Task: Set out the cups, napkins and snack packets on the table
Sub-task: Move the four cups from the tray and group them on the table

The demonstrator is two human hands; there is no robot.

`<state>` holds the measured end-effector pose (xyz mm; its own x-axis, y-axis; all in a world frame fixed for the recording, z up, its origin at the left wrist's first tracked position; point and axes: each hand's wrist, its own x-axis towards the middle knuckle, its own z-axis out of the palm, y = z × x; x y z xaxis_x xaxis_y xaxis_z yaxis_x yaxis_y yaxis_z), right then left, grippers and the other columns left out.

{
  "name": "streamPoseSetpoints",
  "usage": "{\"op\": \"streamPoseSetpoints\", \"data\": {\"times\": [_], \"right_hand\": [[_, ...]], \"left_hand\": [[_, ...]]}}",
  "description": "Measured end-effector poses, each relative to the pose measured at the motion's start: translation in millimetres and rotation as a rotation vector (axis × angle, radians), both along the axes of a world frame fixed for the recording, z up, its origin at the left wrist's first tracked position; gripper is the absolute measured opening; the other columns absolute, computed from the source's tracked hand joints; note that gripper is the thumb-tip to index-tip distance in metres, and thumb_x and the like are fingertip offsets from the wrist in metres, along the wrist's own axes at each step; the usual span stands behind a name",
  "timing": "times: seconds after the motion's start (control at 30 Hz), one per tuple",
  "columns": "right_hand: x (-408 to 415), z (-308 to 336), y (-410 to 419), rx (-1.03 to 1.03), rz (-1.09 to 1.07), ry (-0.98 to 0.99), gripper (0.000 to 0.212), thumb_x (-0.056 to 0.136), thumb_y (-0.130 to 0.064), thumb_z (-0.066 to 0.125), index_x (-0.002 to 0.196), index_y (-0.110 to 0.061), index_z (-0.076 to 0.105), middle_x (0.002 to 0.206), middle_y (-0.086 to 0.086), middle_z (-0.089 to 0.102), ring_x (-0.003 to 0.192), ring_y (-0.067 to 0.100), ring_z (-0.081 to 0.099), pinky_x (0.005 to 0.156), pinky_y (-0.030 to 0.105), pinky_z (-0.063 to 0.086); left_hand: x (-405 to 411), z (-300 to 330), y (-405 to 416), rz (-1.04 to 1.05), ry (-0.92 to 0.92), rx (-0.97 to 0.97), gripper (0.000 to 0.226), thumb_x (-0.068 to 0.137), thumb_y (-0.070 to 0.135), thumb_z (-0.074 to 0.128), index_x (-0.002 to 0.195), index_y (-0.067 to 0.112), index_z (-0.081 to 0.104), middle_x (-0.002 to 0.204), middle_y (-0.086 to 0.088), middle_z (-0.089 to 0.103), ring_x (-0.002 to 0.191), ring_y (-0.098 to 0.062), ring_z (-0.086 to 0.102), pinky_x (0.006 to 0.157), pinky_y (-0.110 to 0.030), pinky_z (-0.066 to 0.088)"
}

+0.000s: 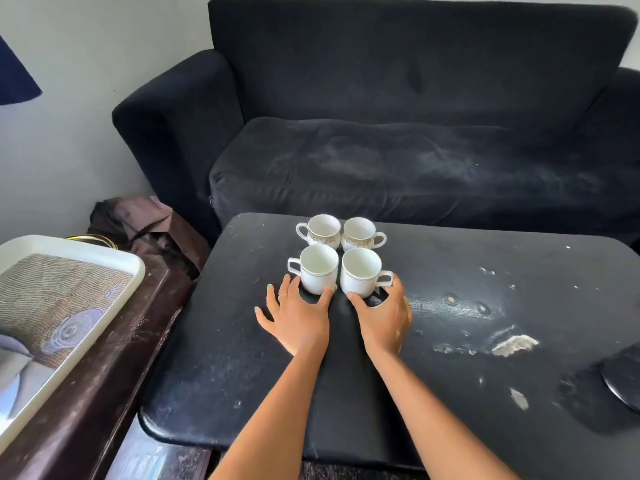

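On the black table (pixel 225 358), two gold-patterned white cups (pixel 323 230) stand side by side at the back, handles pointing outward. Just in front stand two plain white cups. My left hand (pixel 298 318) lies flat with spread fingers, its index finger and thumb touching either side of the front left cup (pixel 318 268). My right hand (pixel 382 317) curls round the base of the front right cup (pixel 360 271), thumb on its left and fingers by the handle. No napkins or snack packets are in view.
A white tray (pixel 133 268) with a printed picture sits on a dark wooden stand at the left. A black sofa (pixel 415 168) runs behind the table. A dark round object (pixel 623 379) lies at the table's right edge. The tabletop is scuffed at the right.
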<state>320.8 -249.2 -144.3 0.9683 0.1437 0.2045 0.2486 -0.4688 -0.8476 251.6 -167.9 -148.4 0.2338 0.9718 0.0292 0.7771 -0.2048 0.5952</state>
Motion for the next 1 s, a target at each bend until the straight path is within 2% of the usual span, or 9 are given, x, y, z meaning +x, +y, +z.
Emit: {"op": "streamPoseSetpoints", "data": {"times": [0.2,0.27,0.33,0.43,0.57,0.7,0.8,0.87,1.0], "right_hand": [[-0.3,-0.8,2.6,-0.032,-0.016,0.007,0.071,0.064,-0.035,0.081,0.124,-0.015,0.049,0.107,0.0,0.066,0.106,0.025,0.056,0.099,0.035,0.037],[-0.9,-1.2,2.3,-0.048,-0.012,0.012,0.076,0.065,-0.037,0.081,0.129,-0.014,0.046,0.11,0.002,0.066,0.11,0.026,0.055,0.102,0.038,0.037],[-1.8,-1.6,2.0,-0.07,-0.013,0.028,0.09,0.065,-0.039,0.081,0.139,-0.011,0.037,0.123,0.007,0.061,0.12,0.029,0.051,0.107,0.04,0.034],[-7.7,0.3,-1.3,-0.108,-0.049,0.029,0.103,0.066,-0.04,0.081,0.145,-0.006,0.024,0.147,0.013,0.04,0.136,0.028,0.036,0.111,0.037,0.025],[-27.3,1.3,-14.9,-0.257,-0.046,-0.014,0.09,0.076,-0.04,0.073,0.144,-0.003,0.027,0.15,0.017,0.032,0.14,0.03,0.029,0.113,0.041,0.023],[-51.5,2.1,-32.5,-0.404,0.135,-0.046,0.077,0.087,-0.04,0.059,0.146,-0.003,0.025,0.154,0.016,0.026,0.143,0.028,0.024,0.118,0.038,0.016],[-66.3,8.7,-46.8,-0.45,0.266,-0.06,0.075,0.091,-0.041,0.054,0.148,-0.005,0.021,0.156,0.014,0.022,0.145,0.024,0.019,0.119,0.035,0.012],[-76.4,20.7,-53.1,-0.448,0.317,-0.07,0.074,0.091,-0.039,0.054,0.148,-0.007,0.02,0.156,0.012,0.024,0.145,0.023,0.02,0.118,0.035,0.014],[-99.0,54.3,-50.3,-0.406,0.377,-0.138,0.068,0.089,-0.032,0.059,0.144,-0.004,0.029,0.15,0.013,0.036,0.139,0.028,0.032,0.112,0.039,0.025]], "left_hand": [[2.1,-1.1,0.0,0.013,-0.009,0.016,0.067,0.074,0.072,0.055,0.129,0.034,0.053,0.147,0.016,0.042,0.146,-0.014,0.016,0.116,-0.047,0.0],[2.3,-1.6,0.1,0.012,-0.01,0.018,0.068,0.074,0.072,0.055,0.13,0.034,0.052,0.147,0.015,0.042,0.146,-0.014,0.016,0.116,-0.046,0.001],[1.0,-2.2,-0.2,0.003,-0.008,0.026,0.073,0.073,0.073,0.056,0.133,0.032,0.049,0.148,0.013,0.041,0.147,-0.014,0.015,0.117,-0.044,0.001],[-5.1,-2.3,-2.0,-0.036,0.007,0.032,0.085,0.074,0.073,0.055,0.142,0.024,0.039,0.154,0.007,0.034,0.148,-0.015,0.013,0.118,-0.041,0.0],[-19.3,0.1,-13.5,-0.133,0.036,0.064,0.083,0.086,0.067,0.043,0.149,0.016,0.027,0.157,0.001,0.027,0.148,-0.017,0.012,0.12,-0.038,0.004],[-43.8,4.6,-35.8,-0.286,0.057,0.059,0.07,0.096,0.055,0.034,0.152,0.017,0.019,0.16,0.002,0.018,0.149,-0.017,0.005,0.121,-0.036,0.0],[-67.0,11.3,-52.2,-0.417,0.034,0.017,0.065,0.098,0.046,0.035,0.153,0.018,0.014,0.161,0.003,0.011,0.149,-0.015,0.003,0.12,-0.034,-0.002],[-83.5,20.4,-61.1,-0.482,-0.036,0.007,0.061,0.099,0.039,0.037,0.153,0.019,0.015,0.161,0.004,0.013,0.149,-0.012,0.007,0.12,-0.032,-0.002],[-116.8,49.2,-65.3,-0.492,-0.135,0.061,0.056,0.099,0.033,0.04,0.151,0.018,0.023,0.158,0.005,0.023,0.146,-0.007,0.015,0.119,-0.03,-0.002]]}}
